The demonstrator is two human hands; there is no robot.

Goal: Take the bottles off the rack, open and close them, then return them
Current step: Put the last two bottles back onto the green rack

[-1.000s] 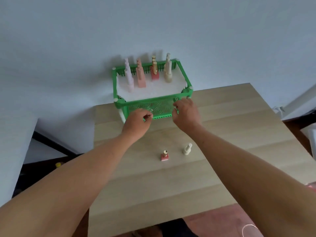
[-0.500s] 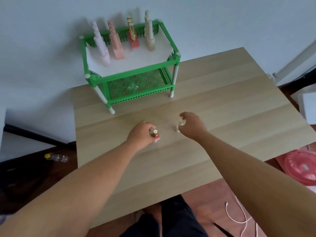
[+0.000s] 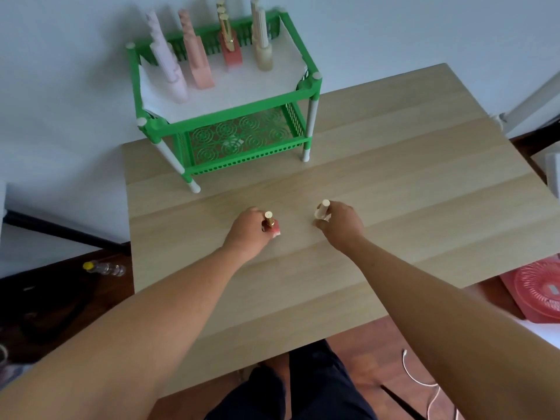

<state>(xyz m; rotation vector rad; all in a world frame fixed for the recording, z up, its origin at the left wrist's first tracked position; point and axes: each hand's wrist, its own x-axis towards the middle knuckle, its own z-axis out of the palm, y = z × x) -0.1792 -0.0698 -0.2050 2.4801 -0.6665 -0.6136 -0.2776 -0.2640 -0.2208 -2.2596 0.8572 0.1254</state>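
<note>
Bottles (image 3: 270,224) (one each) inside both hands' (image 3: 247,234) grip.

Two held bottles (image 3: 274,229), one rack (image 3: 242,108), two hands (image 3: 247,234).

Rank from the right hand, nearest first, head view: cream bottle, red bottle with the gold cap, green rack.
1. Cream bottle: in the right hand itself.
2. Red bottle: to its left, held by the left hand.
3. Green rack: far edge of the table, by the wall.
</note>
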